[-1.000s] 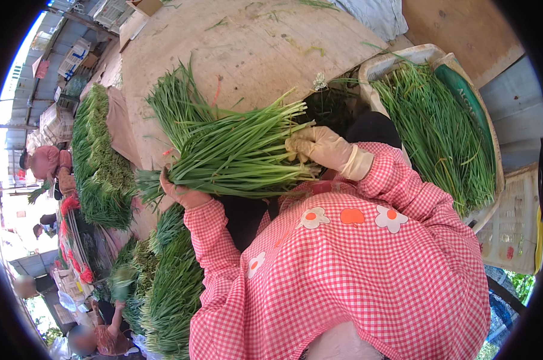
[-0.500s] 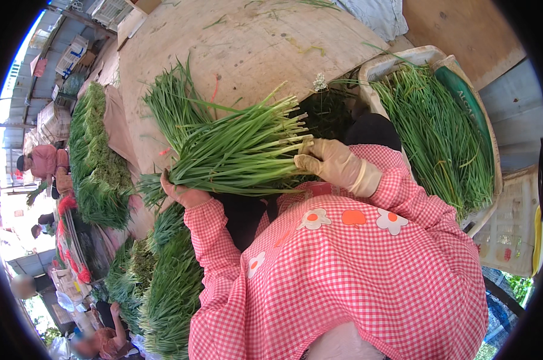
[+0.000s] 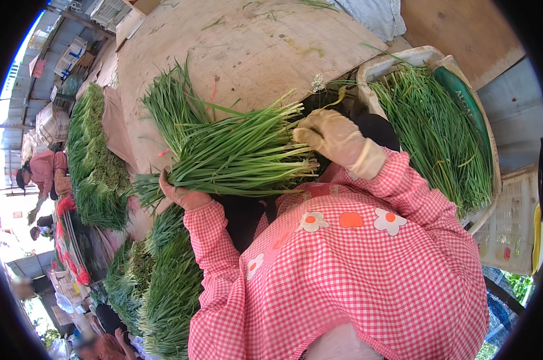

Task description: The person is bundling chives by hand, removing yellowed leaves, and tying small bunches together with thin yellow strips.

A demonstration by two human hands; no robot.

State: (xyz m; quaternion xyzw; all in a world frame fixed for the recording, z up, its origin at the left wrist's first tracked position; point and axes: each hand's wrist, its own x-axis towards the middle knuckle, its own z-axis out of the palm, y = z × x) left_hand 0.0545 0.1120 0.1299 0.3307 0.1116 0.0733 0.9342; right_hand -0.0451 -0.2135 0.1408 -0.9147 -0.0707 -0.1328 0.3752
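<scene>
Wide pale worktop [image 3: 253, 57], stained, fills top centre; brown board [image 3: 463, 36] lies at upper right, grey sheeting [image 3: 514, 111] below it. Grey panels [image 3: 10, 150] and dark beams [image 3: 13, 125] line far left (bent by the fisheye). Harsh daylight [image 3: 7, 213] glares there. Cardboard box [image 3: 144, 5] sits top left.

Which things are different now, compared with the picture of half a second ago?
The gloved right hand has moved up in the picture, along the stem ends of the green bunch. A yellow leaf now shows just beyond it. The left hand stays at the bunch's leafy end.
</scene>
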